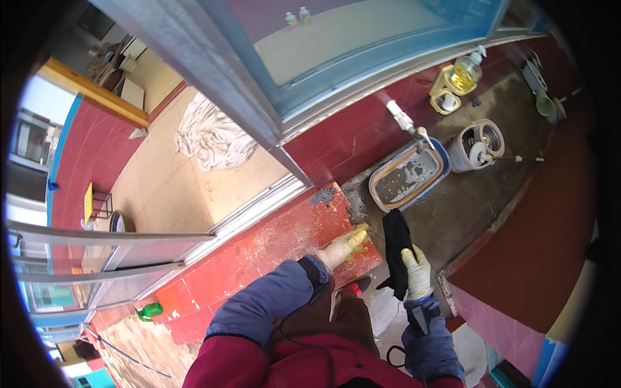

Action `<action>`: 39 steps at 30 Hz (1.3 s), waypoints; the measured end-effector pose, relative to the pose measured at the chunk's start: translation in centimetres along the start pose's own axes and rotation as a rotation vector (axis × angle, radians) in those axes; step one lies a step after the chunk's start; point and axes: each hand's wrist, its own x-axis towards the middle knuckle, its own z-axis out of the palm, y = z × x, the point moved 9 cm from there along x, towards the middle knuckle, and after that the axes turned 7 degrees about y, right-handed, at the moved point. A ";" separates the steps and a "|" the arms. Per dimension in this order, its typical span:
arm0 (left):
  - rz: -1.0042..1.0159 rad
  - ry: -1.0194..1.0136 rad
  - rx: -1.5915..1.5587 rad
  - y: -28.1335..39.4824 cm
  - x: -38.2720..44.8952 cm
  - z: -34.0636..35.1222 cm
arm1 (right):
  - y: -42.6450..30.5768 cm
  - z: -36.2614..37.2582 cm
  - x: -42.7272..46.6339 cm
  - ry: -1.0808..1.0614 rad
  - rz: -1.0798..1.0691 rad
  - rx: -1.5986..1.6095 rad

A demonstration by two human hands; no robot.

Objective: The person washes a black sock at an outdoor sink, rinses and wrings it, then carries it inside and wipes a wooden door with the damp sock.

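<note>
My right hand (418, 271), in a pale rubber glove, grips a bunched black cloth (397, 252) that hangs lengthwise beside it. Over the corner of the red step, my left hand (347, 247) has its gloved fingers extended and apart, with nothing seen in them. Beyond the cloth, an oval basin (376, 195) with a blue rim holds grey, foamy water. A tap (421, 136) sticks out from the wall over the basin. To the basin's right stands a mop bucket (461, 151) with a round spinner basket and a mop handle lying across it.
The red step (271, 247) runs along the sliding door track. A pump bottle of yellow liquid (463, 75) stands by the wall. Inside the doorway, a pale cloth heap (211, 133) lies on the tiles. A green jug (151, 310) sits at the lower left. A raised edge (490, 228) borders the wet floor.
</note>
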 end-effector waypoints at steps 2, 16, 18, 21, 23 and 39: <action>-0.202 0.014 -0.428 -3.6 -1.2 -0.5 | 2.6 6.6 -2.1 -0.138 -0.068 -0.397; -0.061 0.437 -0.746 0.7 -20.3 -27.9 | -5.2 30.7 -5.0 -0.583 -0.222 -0.903; -0.073 0.536 -0.666 0.6 -24.8 -31.6 | -6.7 32.3 -5.2 -0.504 -0.187 -0.871; -0.180 0.591 -0.710 -0.6 -30.1 -35.1 | -8.9 34.8 -6.6 -0.562 -0.317 -0.966; -0.147 0.609 -0.700 -0.5 -32.4 -36.1 | -9.6 35.9 -7.6 -0.598 -0.372 -1.032; 0.105 0.660 -0.809 10.7 -35.7 -41.8 | -12.6 49.4 -6.5 -0.639 -0.668 -1.177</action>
